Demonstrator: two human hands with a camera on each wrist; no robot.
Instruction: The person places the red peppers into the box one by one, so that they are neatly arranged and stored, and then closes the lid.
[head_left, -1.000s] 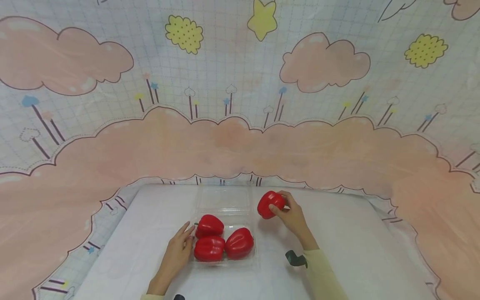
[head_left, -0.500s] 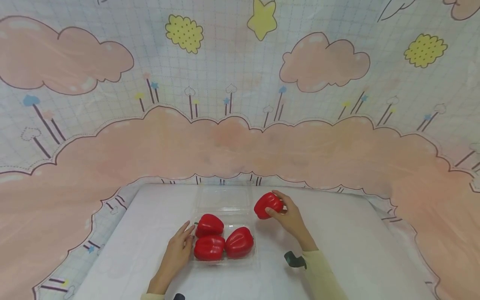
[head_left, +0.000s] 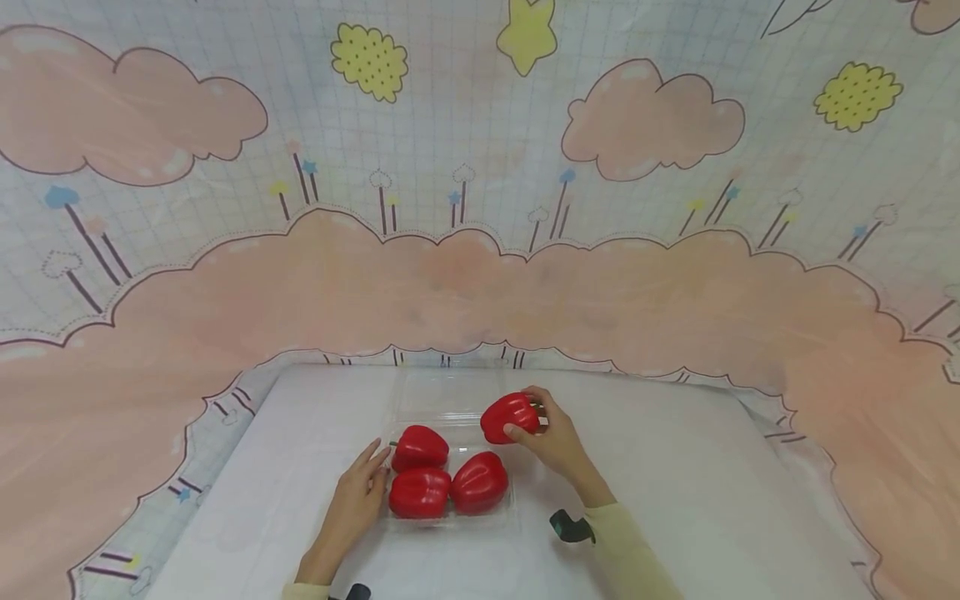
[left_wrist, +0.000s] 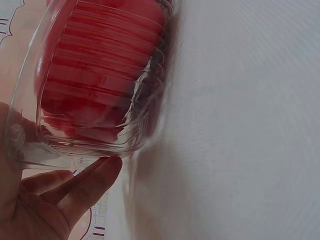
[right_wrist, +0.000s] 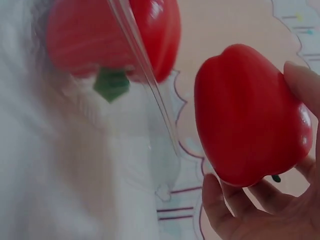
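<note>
A red bell pepper (head_left: 508,418) is gripped between the thumb and fingers of my right hand (head_left: 555,442), above the back right part of a clear plastic box (head_left: 512,521). Its green stem (right_wrist: 276,178) points toward the palm in the right wrist view. Inside the box lie three more red bell peppers: one at the back left (head_left: 422,448), one at the front left (head_left: 420,493) and one at the right (head_left: 480,483). My left hand (head_left: 356,496) rests at the box's left side, its fairly straight fingers (left_wrist: 92,192) touching the wall and its thumb up by the rim.
The box's clear lid (head_left: 448,393) lies folded back behind it. Everything stands on a white-covered table (head_left: 675,483). Behind it hangs a cloth (head_left: 637,308) with printed clouds and stars. Dark wrist mounts (head_left: 572,527) stick out beside the sleeves.
My right hand has carried its bell pepper left and slightly toward me, from beside the box to over its back right part. The left hand and the three peppers in the box stay put.
</note>
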